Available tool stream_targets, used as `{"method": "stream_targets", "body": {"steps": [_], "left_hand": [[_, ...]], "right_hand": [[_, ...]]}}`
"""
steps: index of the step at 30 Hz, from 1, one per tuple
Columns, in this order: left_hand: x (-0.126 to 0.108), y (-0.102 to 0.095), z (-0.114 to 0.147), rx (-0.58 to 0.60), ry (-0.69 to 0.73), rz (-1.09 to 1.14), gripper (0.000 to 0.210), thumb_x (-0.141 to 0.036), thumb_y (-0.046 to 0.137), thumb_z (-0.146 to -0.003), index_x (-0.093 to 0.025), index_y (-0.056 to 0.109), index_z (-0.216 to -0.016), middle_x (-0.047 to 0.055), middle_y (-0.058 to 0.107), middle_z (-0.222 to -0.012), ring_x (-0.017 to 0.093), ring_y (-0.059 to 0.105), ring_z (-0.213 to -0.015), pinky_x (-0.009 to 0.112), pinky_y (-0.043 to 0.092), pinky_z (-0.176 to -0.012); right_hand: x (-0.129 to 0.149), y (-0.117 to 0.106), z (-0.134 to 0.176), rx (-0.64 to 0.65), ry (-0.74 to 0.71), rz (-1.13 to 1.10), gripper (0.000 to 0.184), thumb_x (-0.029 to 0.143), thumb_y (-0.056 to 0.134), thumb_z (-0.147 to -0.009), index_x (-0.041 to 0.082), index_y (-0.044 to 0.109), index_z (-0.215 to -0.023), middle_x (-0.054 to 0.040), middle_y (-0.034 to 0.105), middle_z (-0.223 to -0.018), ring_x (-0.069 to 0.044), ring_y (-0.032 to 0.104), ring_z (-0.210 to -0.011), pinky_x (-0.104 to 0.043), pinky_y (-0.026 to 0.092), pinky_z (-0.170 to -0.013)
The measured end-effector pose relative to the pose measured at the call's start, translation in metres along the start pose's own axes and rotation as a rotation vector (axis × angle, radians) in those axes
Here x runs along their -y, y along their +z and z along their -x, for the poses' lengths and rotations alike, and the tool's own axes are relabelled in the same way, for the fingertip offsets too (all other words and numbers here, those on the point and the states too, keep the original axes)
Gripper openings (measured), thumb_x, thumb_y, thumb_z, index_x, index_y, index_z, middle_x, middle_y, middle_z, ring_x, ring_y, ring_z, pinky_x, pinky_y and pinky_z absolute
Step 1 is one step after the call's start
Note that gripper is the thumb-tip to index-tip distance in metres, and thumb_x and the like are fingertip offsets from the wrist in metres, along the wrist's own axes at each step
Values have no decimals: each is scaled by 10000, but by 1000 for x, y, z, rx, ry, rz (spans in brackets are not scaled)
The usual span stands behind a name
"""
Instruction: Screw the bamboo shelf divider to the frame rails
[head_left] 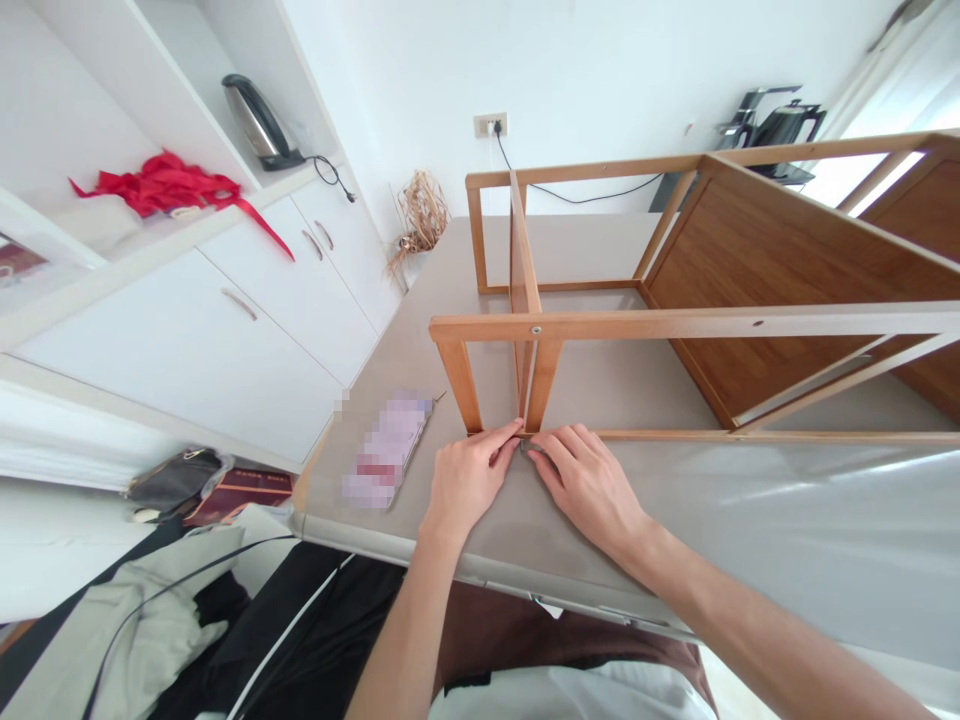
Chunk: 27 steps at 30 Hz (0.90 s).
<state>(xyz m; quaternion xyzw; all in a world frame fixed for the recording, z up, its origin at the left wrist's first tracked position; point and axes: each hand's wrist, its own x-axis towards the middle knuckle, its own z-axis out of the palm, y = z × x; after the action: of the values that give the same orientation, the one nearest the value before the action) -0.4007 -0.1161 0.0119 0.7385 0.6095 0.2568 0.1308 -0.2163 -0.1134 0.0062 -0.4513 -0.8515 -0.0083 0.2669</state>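
A wooden shelf frame (pixel 645 322) lies on its side on the grey table, with a shelf board (pixel 523 245) set across it near its left end. My left hand (pixel 469 475) is closed at the frame's lower near rail, its fingertips pressed together at the foot of the board; what they pinch is hidden. Close beside it, my right hand (pixel 589 485) is closed, with thumb and fingers around a small grey metal tool (pixel 528 446) that looks like a hex key. The tool's tip meets the rail between both hands. A bolt head (pixel 535 330) shows in the upper rail.
A phone (pixel 390 450), partly blurred, lies left of my hands on the table (pixel 420 370). White cabinets (pixel 247 310) hold a kettle (pixel 259 120) and red ribbon (pixel 161 185). Dried plants (pixel 420 215) stand by the wall, below a socket (pixel 490 126). Clothes (pixel 157 610) lie below the table's left corner.
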Motion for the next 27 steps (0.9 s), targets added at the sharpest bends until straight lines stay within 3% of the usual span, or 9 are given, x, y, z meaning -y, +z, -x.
{"method": "stream_targets", "body": {"steps": [6,27], "left_hand": [[-2,-2,0,-15,4,-33,302,-303,582,-970,-371,689,-1244,-27,782,-947,112,653,-681,230,388,-625],[-2,-1,0,-10,-1,-31,300,-315,578,-973,-370,686,-1248,-22,766,-865,105,618,-649,227,349,-603]], "right_hand": [[-2,-2,0,24,29,-56,178,213,496,-988,182,650,-905,-71,607,-913,-201,526,-858,-349,455,-824],[-4,-3,3,78,-12,-50,198,133,457,-979,196,644,-956,-65,618,-929,-202,509,-856,-339,431,-815]]}}
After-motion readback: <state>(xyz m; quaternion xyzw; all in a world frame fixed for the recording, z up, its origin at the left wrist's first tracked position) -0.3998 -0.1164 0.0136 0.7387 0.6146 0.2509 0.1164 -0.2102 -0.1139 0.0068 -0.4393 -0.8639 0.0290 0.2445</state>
